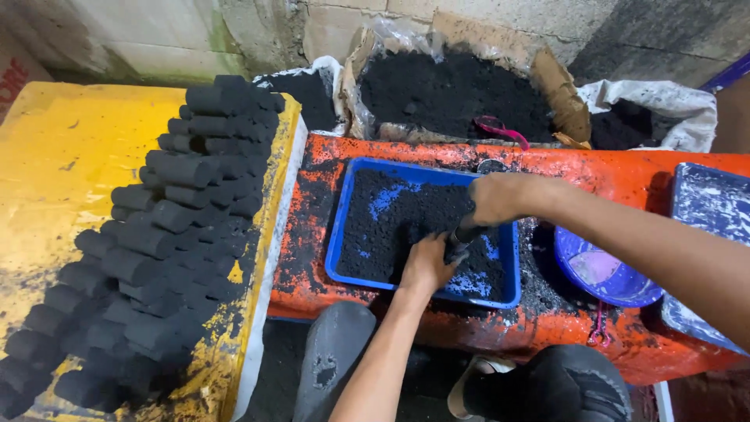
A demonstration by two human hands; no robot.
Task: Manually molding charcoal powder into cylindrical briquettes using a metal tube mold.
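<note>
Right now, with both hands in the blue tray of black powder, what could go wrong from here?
The right hand presses a dark tube into the powder beside the left hand; it could slip onto the fingers. The blue tray sits near the orange bench's front edge, so powder may spill. The stacked black cylinders could roll off.

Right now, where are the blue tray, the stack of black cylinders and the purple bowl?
blue tray (348,205): head view, on its left rim.
stack of black cylinders (176,227): head view, on a cylinder mid-pile.
purple bowl (601,273): head view, on its inner wall.
</note>
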